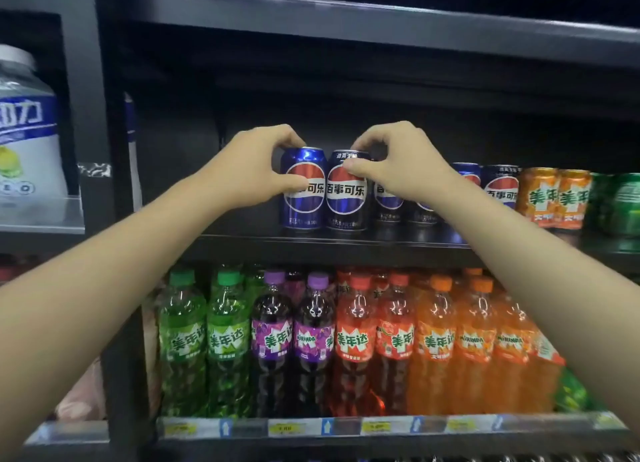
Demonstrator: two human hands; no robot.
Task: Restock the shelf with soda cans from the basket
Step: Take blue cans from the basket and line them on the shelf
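Two Pepsi cans stand side by side on the dark middle shelf. My left hand grips the top of the bright blue Pepsi can. My right hand grips the top of the darker Pepsi can just to its right. More Pepsi cans stand behind and to the right of my right wrist, partly hidden by it. The basket is out of view.
Orange Mirinda cans and green cans continue the row to the right. The shelf below holds green, purple, red and orange Mirinda bottles. A large white jar sits on the left unit. Left of the blue can the shelf is dark.
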